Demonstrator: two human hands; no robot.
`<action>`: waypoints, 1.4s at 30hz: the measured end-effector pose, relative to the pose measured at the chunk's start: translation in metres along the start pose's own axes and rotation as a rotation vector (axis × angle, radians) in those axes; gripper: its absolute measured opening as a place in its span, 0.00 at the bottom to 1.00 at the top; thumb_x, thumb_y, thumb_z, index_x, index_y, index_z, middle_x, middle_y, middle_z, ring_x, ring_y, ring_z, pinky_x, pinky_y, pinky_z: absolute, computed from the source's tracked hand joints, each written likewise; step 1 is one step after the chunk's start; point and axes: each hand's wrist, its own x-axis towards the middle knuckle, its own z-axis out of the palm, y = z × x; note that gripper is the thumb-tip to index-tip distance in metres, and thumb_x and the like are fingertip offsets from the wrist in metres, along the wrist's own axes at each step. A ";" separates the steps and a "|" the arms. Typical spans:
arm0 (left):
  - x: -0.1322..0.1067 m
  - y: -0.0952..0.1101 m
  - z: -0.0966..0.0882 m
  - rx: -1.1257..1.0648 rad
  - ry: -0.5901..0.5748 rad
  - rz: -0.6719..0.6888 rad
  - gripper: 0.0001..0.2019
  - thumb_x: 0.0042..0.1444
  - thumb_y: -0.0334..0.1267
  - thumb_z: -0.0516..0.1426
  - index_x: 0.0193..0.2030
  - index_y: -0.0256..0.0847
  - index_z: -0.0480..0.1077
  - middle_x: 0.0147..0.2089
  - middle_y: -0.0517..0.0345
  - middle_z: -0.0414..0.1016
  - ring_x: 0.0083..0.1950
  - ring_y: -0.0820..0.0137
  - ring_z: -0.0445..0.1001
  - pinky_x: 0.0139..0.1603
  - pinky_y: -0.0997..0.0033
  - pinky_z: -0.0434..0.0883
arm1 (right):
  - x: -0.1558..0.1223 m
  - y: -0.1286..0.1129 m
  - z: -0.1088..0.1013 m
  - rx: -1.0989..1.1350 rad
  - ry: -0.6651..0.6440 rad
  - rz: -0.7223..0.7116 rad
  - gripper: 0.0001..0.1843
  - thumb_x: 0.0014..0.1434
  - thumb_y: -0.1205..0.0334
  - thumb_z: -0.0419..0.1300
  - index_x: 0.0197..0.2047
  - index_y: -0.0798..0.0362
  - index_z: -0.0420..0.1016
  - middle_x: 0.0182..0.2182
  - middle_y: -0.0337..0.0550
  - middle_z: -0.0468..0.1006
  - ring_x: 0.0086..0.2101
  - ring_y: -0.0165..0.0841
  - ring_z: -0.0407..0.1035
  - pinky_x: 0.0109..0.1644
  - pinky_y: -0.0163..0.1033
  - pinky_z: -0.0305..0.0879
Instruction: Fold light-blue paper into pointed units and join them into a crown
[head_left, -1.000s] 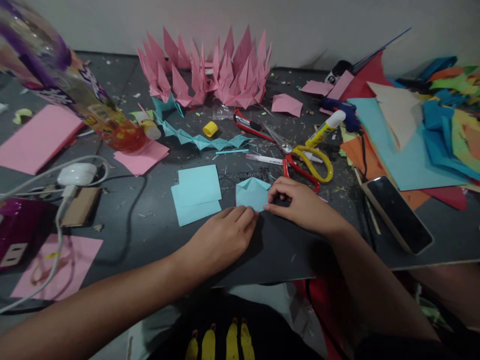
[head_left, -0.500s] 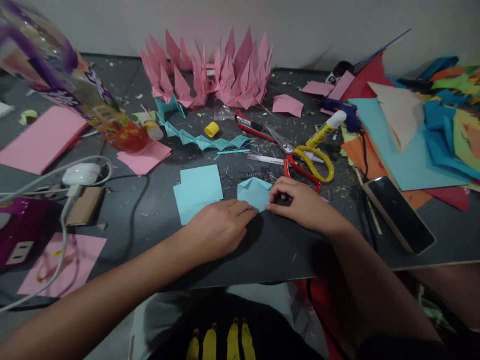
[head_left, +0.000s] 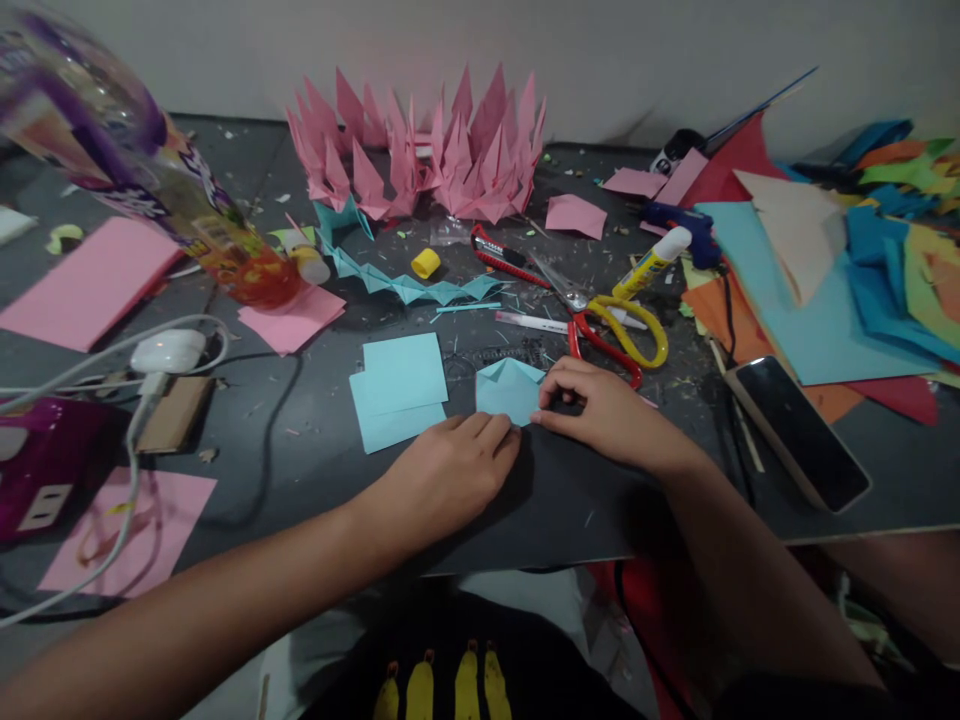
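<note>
Lying flat on the desk (head_left: 551, 510) near its front edge, a light-blue folded paper (head_left: 510, 395) is framed by both hands. Upper edge is brought to a shallow central peak; small triangular flaps are creased in just below it, with slight shadow under the folds. Lower part is seen as a smooth, flat panel, left edge straight. Bottom edge is partly covered by fingers.

Left hand (head_left: 461, 462): fingers are bunched and laid on the lower edge; thumb is mostly hidden, so whether anything is pinched in that grip cannot be told. Right hand (head_left: 596, 412): fingers are curled toward the thumb, a small gap left inside the loop; thumb tip is set at the lower right corner. Whether paper is caught in that grip cannot be told either.

Just left, two light-blue sheets (head_left: 405, 370) are overlapped, plain and unfolded. Behind, a chain of blue folded points (head_left: 409, 290) is laid out in a curve, in front of a pink spiked origami ring (head_left: 487, 175). Red-and-yellow-handled scissors (head_left: 628, 345) are placed behind the right hand, beside a pen (head_left: 529, 322). Farther right, a smartphone (head_left: 799, 432) is laid screen up.
</note>
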 end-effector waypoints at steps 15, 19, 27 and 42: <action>0.012 -0.029 0.021 -0.209 0.321 -0.176 0.12 0.58 0.30 0.52 0.46 0.28 0.70 0.47 0.45 0.73 0.49 0.62 0.71 0.50 0.60 0.71 | -0.002 0.007 0.003 -0.328 0.062 -0.274 0.21 0.58 0.57 0.57 0.55 0.49 0.67 0.54 0.47 0.68 0.55 0.42 0.60 0.59 0.53 0.57; 0.010 -0.027 0.020 -0.193 0.317 -0.183 0.13 0.59 0.31 0.51 0.47 0.29 0.70 0.49 0.46 0.74 0.51 0.62 0.70 0.51 0.58 0.71 | -0.002 0.005 0.004 -0.398 0.055 -0.307 0.21 0.58 0.58 0.56 0.55 0.52 0.68 0.55 0.48 0.69 0.54 0.43 0.60 0.59 0.54 0.58; 0.009 -0.032 0.018 -0.279 0.288 -0.209 0.13 0.57 0.31 0.54 0.48 0.30 0.69 0.50 0.46 0.73 0.49 0.63 0.71 0.50 0.59 0.71 | -0.001 0.005 0.006 -0.415 0.050 -0.310 0.22 0.59 0.58 0.56 0.56 0.51 0.67 0.54 0.48 0.71 0.53 0.44 0.62 0.57 0.57 0.60; 0.021 -0.050 0.015 -1.088 0.398 -0.597 0.10 0.56 0.36 0.55 0.43 0.36 0.72 0.36 0.56 0.77 0.35 0.73 0.73 0.37 0.73 0.70 | 0.006 0.001 0.012 0.009 0.320 -0.045 0.11 0.57 0.59 0.56 0.43 0.49 0.75 0.36 0.43 0.78 0.35 0.35 0.71 0.38 0.41 0.69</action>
